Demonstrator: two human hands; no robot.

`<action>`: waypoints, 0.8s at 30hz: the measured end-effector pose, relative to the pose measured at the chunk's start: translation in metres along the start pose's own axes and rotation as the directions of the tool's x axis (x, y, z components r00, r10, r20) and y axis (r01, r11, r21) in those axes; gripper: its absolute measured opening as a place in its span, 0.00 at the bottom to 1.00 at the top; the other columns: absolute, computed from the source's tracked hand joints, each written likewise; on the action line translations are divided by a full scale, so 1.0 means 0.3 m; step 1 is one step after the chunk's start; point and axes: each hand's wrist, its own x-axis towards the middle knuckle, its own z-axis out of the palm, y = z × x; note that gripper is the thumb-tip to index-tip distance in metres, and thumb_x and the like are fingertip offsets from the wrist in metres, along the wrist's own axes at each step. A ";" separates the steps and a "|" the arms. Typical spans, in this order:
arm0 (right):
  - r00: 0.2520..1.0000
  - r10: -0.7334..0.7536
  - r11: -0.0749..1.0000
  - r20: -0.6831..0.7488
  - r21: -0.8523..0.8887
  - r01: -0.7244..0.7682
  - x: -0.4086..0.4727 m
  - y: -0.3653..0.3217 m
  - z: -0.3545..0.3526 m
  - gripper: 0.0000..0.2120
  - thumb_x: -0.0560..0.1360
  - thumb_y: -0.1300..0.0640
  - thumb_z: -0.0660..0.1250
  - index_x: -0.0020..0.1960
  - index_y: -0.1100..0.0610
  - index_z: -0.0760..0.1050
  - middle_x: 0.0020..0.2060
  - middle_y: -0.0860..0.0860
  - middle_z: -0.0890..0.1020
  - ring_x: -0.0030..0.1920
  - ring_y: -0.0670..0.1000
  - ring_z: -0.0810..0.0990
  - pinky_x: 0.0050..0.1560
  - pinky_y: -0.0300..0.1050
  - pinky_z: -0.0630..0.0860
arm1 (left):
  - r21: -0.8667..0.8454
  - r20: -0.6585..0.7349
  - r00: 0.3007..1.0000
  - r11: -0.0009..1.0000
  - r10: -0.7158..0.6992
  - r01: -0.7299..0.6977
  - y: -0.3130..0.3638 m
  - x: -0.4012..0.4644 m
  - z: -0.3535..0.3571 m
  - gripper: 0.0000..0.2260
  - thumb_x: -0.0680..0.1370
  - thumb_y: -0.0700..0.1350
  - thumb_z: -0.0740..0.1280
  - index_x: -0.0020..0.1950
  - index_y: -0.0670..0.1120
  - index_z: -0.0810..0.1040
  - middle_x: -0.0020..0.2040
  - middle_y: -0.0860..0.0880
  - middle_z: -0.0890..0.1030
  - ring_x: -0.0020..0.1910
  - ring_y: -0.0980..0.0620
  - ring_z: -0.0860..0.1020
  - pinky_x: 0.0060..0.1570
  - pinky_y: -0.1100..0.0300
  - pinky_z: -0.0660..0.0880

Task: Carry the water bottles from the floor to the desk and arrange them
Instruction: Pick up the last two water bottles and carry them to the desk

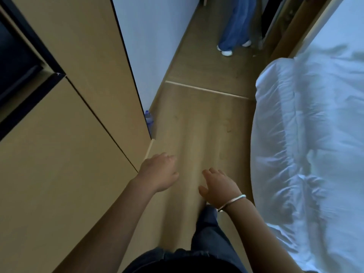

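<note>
Wooden floor point(197, 125) is running up the middle of the frame, between tan cabinets point(59, 154) at left and a white bed point(315, 134) at right. Both hands are hovering low centre: left hand point(160, 172) loosely curled, right hand point(218, 186) spread, neither holding anything. One water bottle point(148, 120) is standing on the floor at centre left, against the cabinet's edge, apparently not yet collected. No desk is showing.

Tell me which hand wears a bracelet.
The right hand: a silver bracelet circles its wrist. The left hand has a bare wrist.
</note>
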 end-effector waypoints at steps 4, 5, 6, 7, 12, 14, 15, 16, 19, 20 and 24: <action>0.999 -0.049 0.999 0.003 -0.009 0.049 0.221 0.127 -0.134 0.20 0.77 0.51 0.57 0.67 0.57 0.65 0.63 0.53 0.71 0.64 0.54 0.69 0.62 0.48 0.71 | -0.043 -0.019 0.999 0.999 -0.033 0.032 0.045 0.244 -0.067 0.19 0.78 0.52 0.58 0.66 0.46 0.69 0.62 0.46 0.73 0.60 0.45 0.72 0.54 0.52 0.72; 0.997 -0.072 0.997 0.007 -0.023 0.072 0.287 0.166 -0.177 0.20 0.77 0.51 0.57 0.67 0.57 0.65 0.64 0.53 0.71 0.64 0.54 0.69 0.62 0.48 0.71 | -0.049 -0.015 0.999 0.997 -0.052 0.051 0.059 0.316 -0.086 0.18 0.78 0.51 0.58 0.66 0.46 0.69 0.63 0.45 0.72 0.62 0.45 0.71 0.55 0.52 0.72; 0.995 -0.098 0.994 0.015 -0.040 0.098 0.349 0.203 -0.223 0.19 0.77 0.51 0.57 0.66 0.57 0.65 0.63 0.53 0.71 0.64 0.54 0.69 0.62 0.48 0.72 | -0.058 -0.006 0.997 0.996 -0.075 0.074 0.072 0.384 -0.107 0.18 0.78 0.51 0.58 0.65 0.46 0.69 0.65 0.45 0.72 0.64 0.45 0.70 0.57 0.51 0.72; 0.993 -0.118 0.991 0.021 -0.058 0.119 0.400 0.232 -0.263 0.19 0.77 0.51 0.57 0.66 0.57 0.66 0.63 0.53 0.71 0.63 0.54 0.69 0.61 0.48 0.72 | -0.058 0.004 0.996 0.994 -0.094 0.094 0.083 0.439 -0.127 0.18 0.78 0.51 0.58 0.66 0.45 0.69 0.66 0.44 0.71 0.66 0.45 0.69 0.59 0.51 0.71; 0.968 -0.236 0.957 0.083 -0.153 0.246 0.691 0.351 -0.442 0.17 0.77 0.50 0.57 0.62 0.57 0.68 0.60 0.54 0.72 0.60 0.55 0.72 0.56 0.47 0.70 | -0.089 0.016 0.972 0.968 -0.235 0.235 0.105 0.690 -0.231 0.19 0.78 0.54 0.57 0.66 0.46 0.67 0.62 0.46 0.72 0.61 0.45 0.71 0.57 0.51 0.71; 0.954 -0.274 0.943 0.121 -0.160 0.291 0.802 0.373 -0.493 0.18 0.77 0.50 0.57 0.62 0.58 0.68 0.61 0.55 0.72 0.60 0.57 0.72 0.57 0.47 0.69 | -0.132 0.026 0.957 0.948 -0.290 0.291 0.090 0.758 -0.253 0.21 0.79 0.55 0.57 0.69 0.46 0.65 0.63 0.47 0.71 0.61 0.46 0.71 0.57 0.51 0.71; 0.947 -0.290 0.938 0.140 -0.155 0.310 0.854 0.380 -0.513 0.18 0.77 0.51 0.58 0.62 0.59 0.68 0.61 0.56 0.71 0.61 0.58 0.71 0.58 0.47 0.69 | -0.153 0.043 0.946 0.934 -0.321 0.324 0.081 0.787 -0.259 0.21 0.79 0.55 0.57 0.69 0.46 0.65 0.63 0.47 0.71 0.60 0.46 0.71 0.56 0.52 0.71; 0.939 -0.306 0.933 0.153 -0.149 0.329 0.903 0.384 -0.532 0.17 0.76 0.51 0.58 0.62 0.59 0.68 0.61 0.56 0.71 0.61 0.58 0.71 0.59 0.48 0.68 | -0.167 0.055 0.935 0.920 -0.351 0.355 0.069 0.813 -0.263 0.21 0.79 0.55 0.57 0.68 0.47 0.66 0.62 0.47 0.72 0.59 0.46 0.72 0.55 0.52 0.71; 0.919 -0.344 0.913 0.192 -0.159 0.375 1.051 0.382 -0.587 0.16 0.76 0.52 0.59 0.60 0.60 0.68 0.60 0.56 0.72 0.62 0.58 0.70 0.59 0.48 0.68 | -0.175 0.080 0.906 0.889 -0.415 0.423 0.021 0.907 -0.282 0.20 0.78 0.55 0.58 0.67 0.48 0.66 0.62 0.48 0.71 0.61 0.46 0.71 0.55 0.53 0.70; 0.912 -0.352 0.909 0.209 -0.158 0.387 1.104 0.378 -0.609 0.17 0.76 0.52 0.59 0.61 0.60 0.68 0.61 0.57 0.71 0.62 0.58 0.70 0.60 0.48 0.68 | -0.190 0.079 0.899 0.879 -0.431 0.438 0.001 0.946 -0.292 0.21 0.78 0.55 0.58 0.68 0.48 0.66 0.63 0.48 0.71 0.62 0.47 0.71 0.56 0.53 0.69; 0.886 -0.385 0.881 0.259 -0.185 0.436 1.306 0.346 -0.704 0.17 0.76 0.55 0.58 0.62 0.62 0.68 0.60 0.58 0.72 0.61 0.58 0.71 0.59 0.47 0.68 | -0.292 0.051 0.877 0.833 -0.478 0.471 -0.079 1.117 -0.330 0.23 0.78 0.55 0.59 0.71 0.50 0.64 0.66 0.50 0.71 0.64 0.48 0.70 0.60 0.54 0.68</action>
